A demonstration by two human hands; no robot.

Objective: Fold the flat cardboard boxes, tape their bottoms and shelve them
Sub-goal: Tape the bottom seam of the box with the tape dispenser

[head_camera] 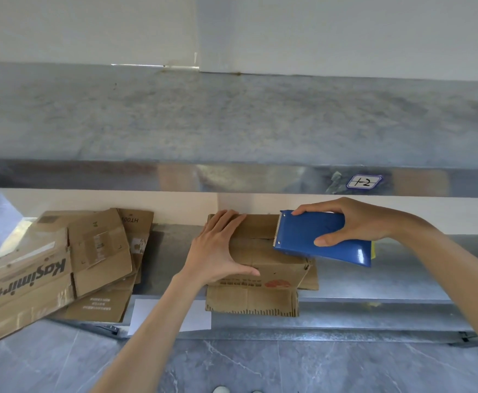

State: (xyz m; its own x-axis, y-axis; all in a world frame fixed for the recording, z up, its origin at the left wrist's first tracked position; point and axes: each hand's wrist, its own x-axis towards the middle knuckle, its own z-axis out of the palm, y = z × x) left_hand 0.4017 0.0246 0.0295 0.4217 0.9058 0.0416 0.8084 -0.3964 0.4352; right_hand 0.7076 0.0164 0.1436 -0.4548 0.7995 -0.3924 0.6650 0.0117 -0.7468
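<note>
Left hand (218, 251) pressing folded brown cardboard box (266, 268) at frame centre, fingers (226, 222) lying straight, right hand (354, 219) gripping blue tape dispenser (317, 236), fingers curling round it

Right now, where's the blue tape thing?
Head view, right of centre: the right hand holds the blue tape dispenser, its toothed edge over the cardboard box.

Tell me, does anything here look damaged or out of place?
Yes. The flat cardboard pile on the left lies askew, its biggest sheet hanging off the lower shelf. The box under the left hand looks worn: its front flap has a ragged edge overhanging the shelf.
</note>
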